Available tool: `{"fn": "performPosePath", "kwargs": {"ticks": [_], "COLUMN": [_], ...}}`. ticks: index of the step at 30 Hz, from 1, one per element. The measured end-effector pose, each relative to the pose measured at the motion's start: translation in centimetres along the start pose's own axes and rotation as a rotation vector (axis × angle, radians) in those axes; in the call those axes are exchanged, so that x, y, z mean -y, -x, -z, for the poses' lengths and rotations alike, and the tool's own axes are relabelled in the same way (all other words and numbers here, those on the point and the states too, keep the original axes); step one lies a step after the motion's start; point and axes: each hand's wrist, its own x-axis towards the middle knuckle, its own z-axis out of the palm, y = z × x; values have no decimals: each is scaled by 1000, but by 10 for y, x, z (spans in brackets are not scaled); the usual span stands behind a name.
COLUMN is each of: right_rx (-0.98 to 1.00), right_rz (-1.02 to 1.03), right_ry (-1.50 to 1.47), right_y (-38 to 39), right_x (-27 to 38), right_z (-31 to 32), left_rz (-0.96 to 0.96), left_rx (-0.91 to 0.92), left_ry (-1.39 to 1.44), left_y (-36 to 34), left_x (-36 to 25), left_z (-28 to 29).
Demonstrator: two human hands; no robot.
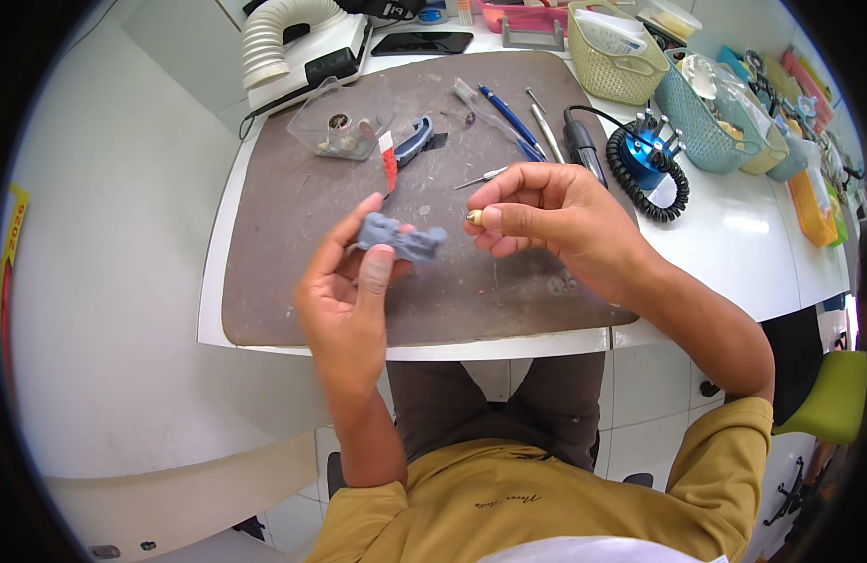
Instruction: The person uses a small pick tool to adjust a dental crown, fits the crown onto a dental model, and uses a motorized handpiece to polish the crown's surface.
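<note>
My left hand (344,305) holds a blue-grey lumpy piece that looks like a section of a dental model (410,242), with the thumb on its near side and fingers behind. To the right, my right hand (574,216) pinches a small yellowish piece with a metal tip (475,217) between thumb and forefinger. A gap separates the two pieces, both held above the brown mat (508,300). Just beyond the model lies a thin tool with a red and white handle (389,161). Pointing toward my right fingers is a slim metal instrument (485,178).
Behind my left hand sit a clear plastic box with small parts (338,136) and a grey-blue curved holder (415,141). A blue pen (513,117), a dark handpiece (583,145) and a blue bur stand (644,155) lie right. Baskets (621,70) line the back; a white hose (269,42) stands back left.
</note>
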Motion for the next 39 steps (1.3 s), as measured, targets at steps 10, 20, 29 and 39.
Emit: {"fn": "performPosePath", "kwargs": {"ticks": [10, 20, 29, 39], "right_rx": [25, -169, -107, -108], "right_rz": [20, 89, 61, 253], "right_ry": [83, 109, 265, 835], "right_y": [2, -4, -13, -15], "right_x": [-3, 5, 5, -9], "right_z": [-4, 13, 30, 17], "left_rz": [47, -31, -93, -184], "left_rx": [101, 71, 64, -15], "left_ry": [152, -312, -709, -760], "left_y": [6, 1, 4, 10], "left_x": [15, 4, 9, 13], "left_z": [-5, 6, 8, 5]}}
